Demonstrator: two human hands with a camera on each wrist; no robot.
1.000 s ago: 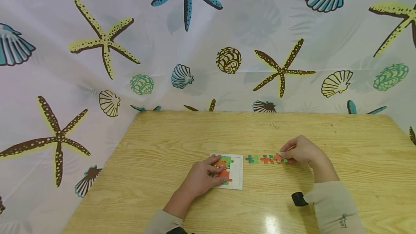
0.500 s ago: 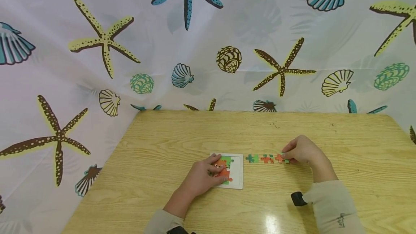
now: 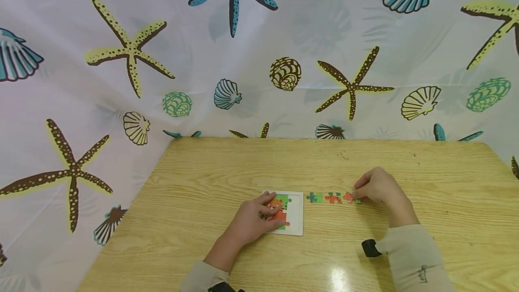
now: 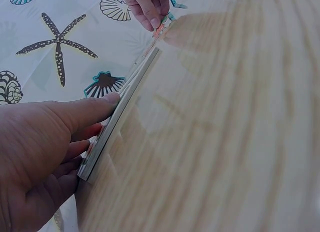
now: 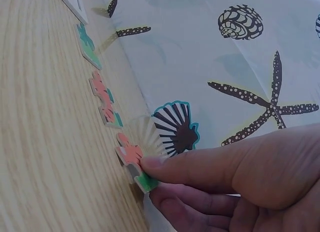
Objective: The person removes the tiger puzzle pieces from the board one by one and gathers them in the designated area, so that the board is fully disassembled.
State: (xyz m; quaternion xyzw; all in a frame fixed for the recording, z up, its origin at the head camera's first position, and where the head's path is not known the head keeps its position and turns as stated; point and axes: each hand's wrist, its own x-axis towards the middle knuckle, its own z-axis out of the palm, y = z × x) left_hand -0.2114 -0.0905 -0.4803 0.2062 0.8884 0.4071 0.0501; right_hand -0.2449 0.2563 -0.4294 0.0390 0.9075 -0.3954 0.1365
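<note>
Here, right hand [image 3: 379, 187] pinches puzzle piece [image 5: 131, 155]; left hand [image 3: 250, 222] spread on tray [image 3: 295, 216]; right sleeve [image 3: 411, 251] lettering [image 3: 423, 274] begins "Let".

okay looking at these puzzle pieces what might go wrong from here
The end piece is pinched near its green side by the right hand, so it might slip. Moving leftward, that hand could brush the middle orange piece and the green piece. The left hand rests on the white tray; a twitch might shift the fitted pieces.
</note>
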